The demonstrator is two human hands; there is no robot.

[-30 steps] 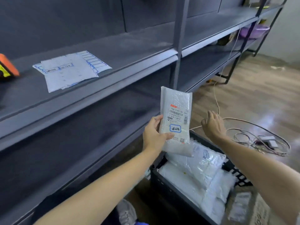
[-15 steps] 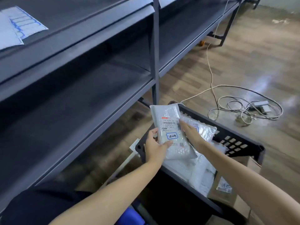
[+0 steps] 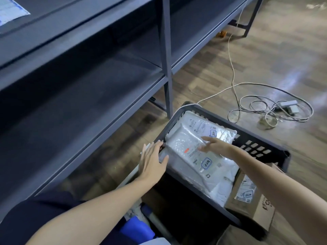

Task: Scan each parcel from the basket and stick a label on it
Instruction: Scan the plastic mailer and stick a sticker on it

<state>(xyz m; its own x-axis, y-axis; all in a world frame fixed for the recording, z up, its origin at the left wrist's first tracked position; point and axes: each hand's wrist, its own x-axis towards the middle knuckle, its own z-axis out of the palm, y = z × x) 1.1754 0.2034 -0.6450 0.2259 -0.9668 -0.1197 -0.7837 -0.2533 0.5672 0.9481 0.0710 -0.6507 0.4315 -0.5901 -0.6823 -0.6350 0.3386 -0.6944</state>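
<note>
Looking down, we see a wood-pattern floor (image 3: 265,55) with a dark grey metal shelving unit (image 3: 85,96) running along our left and a tangle of pale cable (image 3: 261,110) with an adapter lying further out. A black plastic basket (image 3: 261,147) stands on the floor before us, a cardboard box (image 3: 251,206) touching its near right corner.

A white bubble-mailer parcel (image 3: 192,156) with a blue-framed label lies flat on top of the heap in the basket. Our left hand (image 3: 152,161) rests at its left edge over the basket rim, fingers straight and holding nothing; whether the thumb touches the parcel we cannot tell. Our right hand (image 3: 215,145) hovers over the parcel's far end, fingers spread and relaxed, gripping nothing.

We count one basket, two hands and one box. A second parcel (image 3: 212,128) shows behind the top one, and more white mailers lie beneath, too overlapped to count. Label sheets (image 3: 10,9) lie on the upper shelf.
</note>
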